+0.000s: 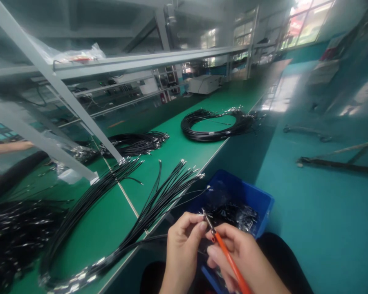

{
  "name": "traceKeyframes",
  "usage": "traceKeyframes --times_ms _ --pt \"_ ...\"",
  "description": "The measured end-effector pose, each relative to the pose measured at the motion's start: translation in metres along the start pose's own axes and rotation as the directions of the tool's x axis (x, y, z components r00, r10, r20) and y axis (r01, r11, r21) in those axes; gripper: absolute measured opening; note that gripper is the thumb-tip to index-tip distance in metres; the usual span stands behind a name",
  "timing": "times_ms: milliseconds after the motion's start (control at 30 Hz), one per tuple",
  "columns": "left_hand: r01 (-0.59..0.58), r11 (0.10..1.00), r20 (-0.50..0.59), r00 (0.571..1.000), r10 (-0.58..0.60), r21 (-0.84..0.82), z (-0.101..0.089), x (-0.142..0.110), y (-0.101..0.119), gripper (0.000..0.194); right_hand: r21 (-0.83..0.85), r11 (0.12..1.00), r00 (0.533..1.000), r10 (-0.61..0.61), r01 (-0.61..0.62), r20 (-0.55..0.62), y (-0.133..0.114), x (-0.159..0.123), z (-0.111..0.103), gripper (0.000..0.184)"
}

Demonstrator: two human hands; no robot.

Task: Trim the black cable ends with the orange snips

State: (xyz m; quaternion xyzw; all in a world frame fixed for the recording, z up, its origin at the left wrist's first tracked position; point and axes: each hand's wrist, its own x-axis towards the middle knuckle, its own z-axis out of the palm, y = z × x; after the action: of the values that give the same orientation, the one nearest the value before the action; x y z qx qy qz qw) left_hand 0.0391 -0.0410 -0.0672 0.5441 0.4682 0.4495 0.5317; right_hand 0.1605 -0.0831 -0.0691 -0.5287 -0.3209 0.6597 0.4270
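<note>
My left hand [184,245] is closed in a pinch on the end of a thin black cable [155,239], with a small pale bit at the fingertips. My right hand [236,253] grips an orange-handled tool with a slim metal tip [230,255]. The tool's tip touches or nearly touches the cable end; I cannot tell which. To the left, a bundle of black cables [70,216] with metal ends curves over the green table [88,245]. Under my hands sits a blue bin [265,200] holding dark parts and clear plastic.
Coiled black cables [213,136] lie farther along the table, and another cable bundle [138,143] is beside the shelf post [79,110]. Dark loose cables [15,241] pile at the left. Another person's arm [10,148] reaches in at the left edge. A stand's leg [334,165] is on the floor at right.
</note>
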Motion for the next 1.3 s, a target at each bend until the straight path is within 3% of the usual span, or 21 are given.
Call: traceKeyframes --times_ms 267,533,700,967,1200,1300 --pt "-0.069 0.983 -0.037 0.996 0.077 0.168 0.003 0.003 0.002 0.006 -0.050 0.998 0.999 0.042 -0.041 0.027 -0.001 0.004 -0.005 0.019" --pt "-0.029 0.991 -0.078 0.996 0.040 0.129 0.003 0.006 0.001 0.008 0.036 0.999 0.989 -0.005 0.000 0.149 0.002 0.000 -0.017 0.032" --pt "-0.021 0.994 -0.097 0.995 0.031 0.105 0.004 0.004 0.002 0.006 -0.015 0.999 0.982 0.050 -0.048 0.181 0.004 0.001 -0.017 0.026" --pt "-0.075 0.973 -0.061 0.994 0.090 0.219 0.004 0.002 0.000 0.008 0.014 0.999 0.974 0.033 -0.037 0.223 -0.002 0.005 -0.018 0.029" --pt "-0.090 0.961 -0.051 0.993 0.107 0.263 0.004 0.004 -0.004 0.008 -0.136 0.989 0.988 0.068 -0.049 0.136 0.002 0.006 -0.018 0.017" --pt "-0.102 0.955 -0.067 0.990 0.125 0.280 0.004 0.005 -0.003 0.007 -0.200 0.979 0.993 -0.014 0.038 0.119 0.008 0.004 -0.019 0.014"
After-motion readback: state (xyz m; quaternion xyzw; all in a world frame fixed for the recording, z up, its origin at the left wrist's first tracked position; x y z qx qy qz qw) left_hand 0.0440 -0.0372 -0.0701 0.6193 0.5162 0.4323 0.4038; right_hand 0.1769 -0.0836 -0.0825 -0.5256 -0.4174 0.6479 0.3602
